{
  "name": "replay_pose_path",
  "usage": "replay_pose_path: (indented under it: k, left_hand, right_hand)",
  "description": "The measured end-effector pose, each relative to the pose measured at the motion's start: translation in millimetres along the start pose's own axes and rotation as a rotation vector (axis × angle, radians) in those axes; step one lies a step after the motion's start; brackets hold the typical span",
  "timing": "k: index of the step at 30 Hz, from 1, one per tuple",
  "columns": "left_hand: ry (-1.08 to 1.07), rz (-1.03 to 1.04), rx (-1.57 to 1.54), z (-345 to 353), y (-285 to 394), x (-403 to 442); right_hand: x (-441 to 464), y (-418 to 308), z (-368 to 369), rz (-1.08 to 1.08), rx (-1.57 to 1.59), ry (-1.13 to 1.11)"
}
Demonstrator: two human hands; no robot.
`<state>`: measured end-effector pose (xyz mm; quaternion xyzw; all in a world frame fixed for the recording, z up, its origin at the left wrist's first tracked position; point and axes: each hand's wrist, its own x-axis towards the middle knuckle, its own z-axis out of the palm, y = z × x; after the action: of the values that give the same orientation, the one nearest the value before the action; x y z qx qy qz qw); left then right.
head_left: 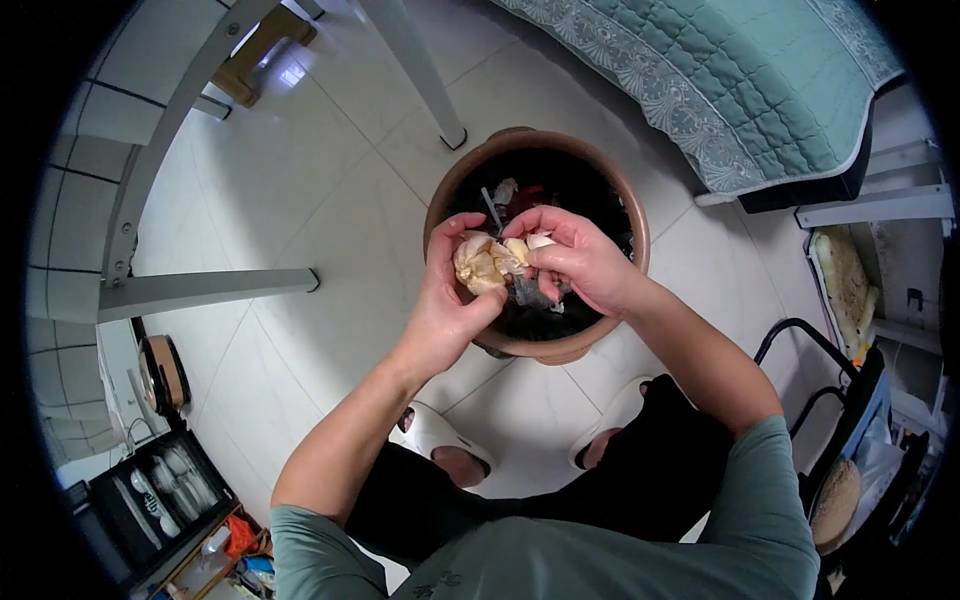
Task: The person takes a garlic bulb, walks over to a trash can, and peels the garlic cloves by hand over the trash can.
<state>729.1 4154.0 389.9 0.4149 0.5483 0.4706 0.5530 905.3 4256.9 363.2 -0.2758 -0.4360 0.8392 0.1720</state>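
My left hand [450,290] is wrapped round a garlic bulb [477,262] with loose, papery skin. Close beside it, my right hand [583,262] pinches a pale garlic clove [538,242] between thumb and fingers. Bits of skin and a yellowish piece show between the two hands, and I cannot tell whether the clove is still joined to the bulb. Both hands are above a round brown bin [636,215] with a dark liner. Scraps lie inside it, among them something red and a thin whitish stick [491,205].
My feet in white slippers [450,440] flank the near side of the bin. Grey table legs [215,292] stand to the left and behind. A bed with a green quilted cover [720,90] is at upper right. A black-framed chair [845,430] stands at right, an open drawer [150,500] at lower left.
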Motion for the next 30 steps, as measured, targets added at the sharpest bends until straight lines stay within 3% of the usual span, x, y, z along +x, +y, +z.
replay_pose_path:
  k: [5,11,17,22,26,30]
  left_hand:
    - [0.014,0.003,-0.011,5.6,5.0,-1.2]
    - [0.022,0.044,0.015,4.6,-0.6,-1.6]
    - [0.031,0.057,0.021,3.2,-2.3,-1.2]
    - [0.040,0.091,0.090,-2.0,-11.6,-0.7]
    - [0.044,0.065,0.090,-4.6,-16.7,0.6]
    - [-0.013,0.009,-0.046,3.6,-0.6,0.8]
  right_hand:
    - [-2.6,-4.2,6.7,-0.076,-0.090,0.031]
    - [-0.3,0.9,-4.5,0.014,-0.109,0.038]
    - [4.8,-4.6,-5.9,-0.097,0.177,0.317]
    - [3.6,-11.4,-16.3,-0.219,0.204,0.368]
    - [-2.1,-21.7,-18.2,-0.207,0.237,0.364]
    - [-2.4,-15.8,-12.0,-0.068,0.159,0.215]
